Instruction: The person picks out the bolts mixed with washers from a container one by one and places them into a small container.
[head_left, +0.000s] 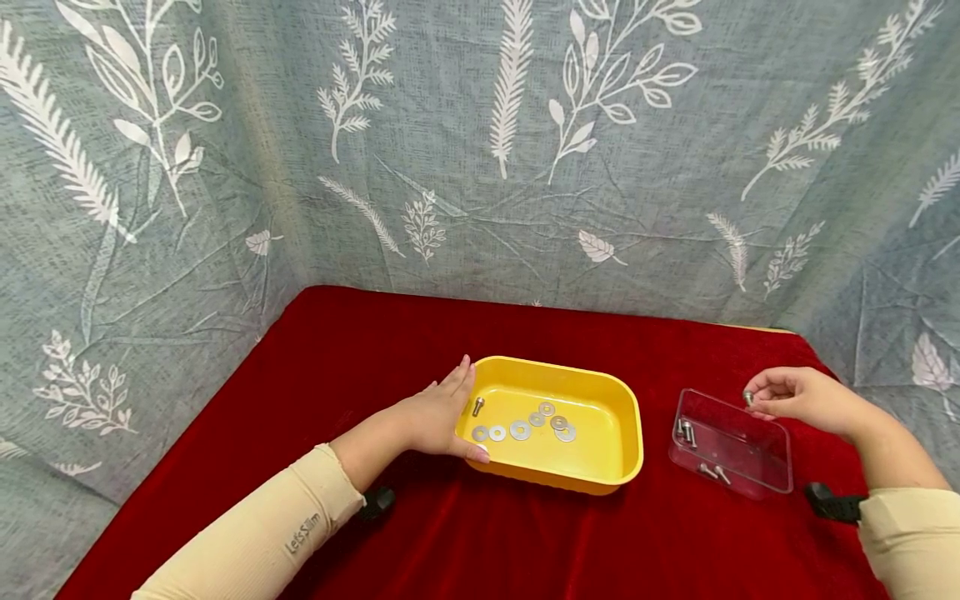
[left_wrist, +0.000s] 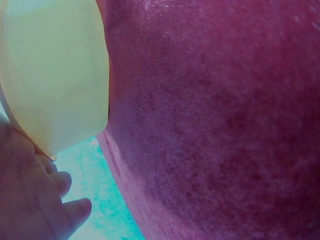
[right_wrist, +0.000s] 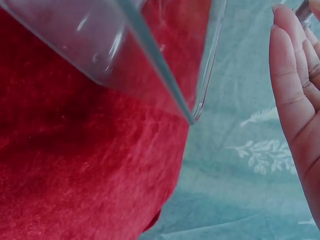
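Note:
My left hand point(head_left: 438, 417) lies across the left end of a yellow tray point(head_left: 626, 400), its fingers straight along the rim and the thumb over the front corner. Inside the tray, several flat metal washers point(head_left: 520, 430) and one bolt point(head_left: 478, 406) lie on the floor. Between thumb and fingertips, my right hand point(head_left: 806, 400) pinches a small metal bolt point(head_left: 748, 398) above the far right corner of a clear plastic box point(head_left: 789, 467). Several more bolts point(head_left: 688, 433) lie in that box. The left wrist view shows the tray's outer wall point(left_wrist: 60, 75) beside the left hand point(left_wrist: 30, 190).
A red cloth point(head_left: 360, 333) covers the table. Behind it hangs a grey-blue curtain point(head_left: 450, 167) with white leaf prints. The yellow tray and the clear box stand side by side, with a strip of cloth between them.

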